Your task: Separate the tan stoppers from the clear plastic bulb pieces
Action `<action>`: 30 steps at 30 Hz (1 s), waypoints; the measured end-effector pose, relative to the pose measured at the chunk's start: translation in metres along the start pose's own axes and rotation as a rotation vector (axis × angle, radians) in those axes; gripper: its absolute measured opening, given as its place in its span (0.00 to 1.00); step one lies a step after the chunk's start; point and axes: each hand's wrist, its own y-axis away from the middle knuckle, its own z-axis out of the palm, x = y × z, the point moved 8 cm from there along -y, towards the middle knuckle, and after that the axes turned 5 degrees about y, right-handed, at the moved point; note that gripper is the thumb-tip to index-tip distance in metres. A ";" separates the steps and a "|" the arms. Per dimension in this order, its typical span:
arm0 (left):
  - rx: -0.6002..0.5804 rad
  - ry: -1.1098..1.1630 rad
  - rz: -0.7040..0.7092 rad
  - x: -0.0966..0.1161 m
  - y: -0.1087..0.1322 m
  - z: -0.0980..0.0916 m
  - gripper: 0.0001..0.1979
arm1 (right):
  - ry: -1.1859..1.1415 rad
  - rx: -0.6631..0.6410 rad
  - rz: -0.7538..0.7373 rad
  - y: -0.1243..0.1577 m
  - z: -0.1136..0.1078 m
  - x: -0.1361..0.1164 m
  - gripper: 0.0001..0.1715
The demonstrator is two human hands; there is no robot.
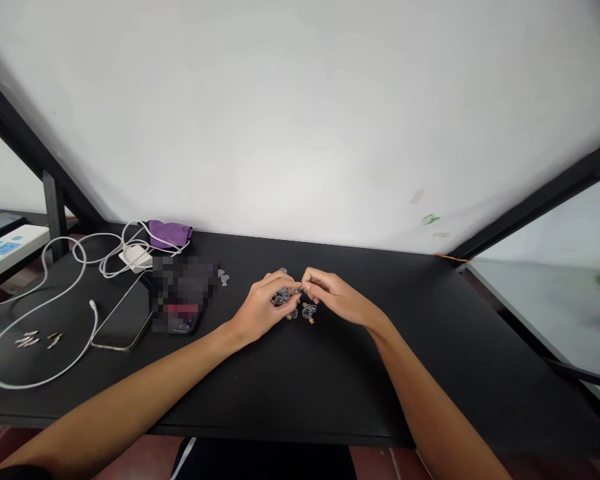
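Note:
My left hand (263,303) and my right hand (333,293) meet over the middle of the black table (300,387). Both pinch at one small clear piece with a metal end (287,295) between their fingertips. More such small clear and brass-coloured pieces (307,312) lie on the table just below the hands. The pieces are too small to name.
A phone (125,320) lies face down at the left, beside a blurred patch. White cables (55,320) loop across the left side with a white charger (136,256) and a purple pouch (169,233). Several small metal pins (37,340) lie near the left edge. A white wall stands behind.

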 end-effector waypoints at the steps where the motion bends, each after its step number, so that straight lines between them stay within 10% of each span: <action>1: -0.001 -0.003 -0.003 0.000 0.000 0.001 0.10 | -0.012 -0.012 -0.003 0.000 0.000 0.001 0.16; 9: -0.010 -0.070 0.079 0.015 0.002 -0.001 0.08 | -0.076 0.099 0.044 0.009 -0.046 0.026 0.14; 16: -0.510 -0.376 0.396 0.057 0.018 0.066 0.08 | 0.132 -0.306 0.333 0.036 -0.043 0.067 0.10; 22: -0.620 -0.526 0.413 0.044 0.016 0.096 0.05 | 0.152 -0.360 0.379 0.045 -0.044 0.070 0.08; 30: -0.596 -0.629 0.357 0.031 0.012 0.078 0.17 | 0.160 -0.367 0.398 0.049 -0.049 0.075 0.13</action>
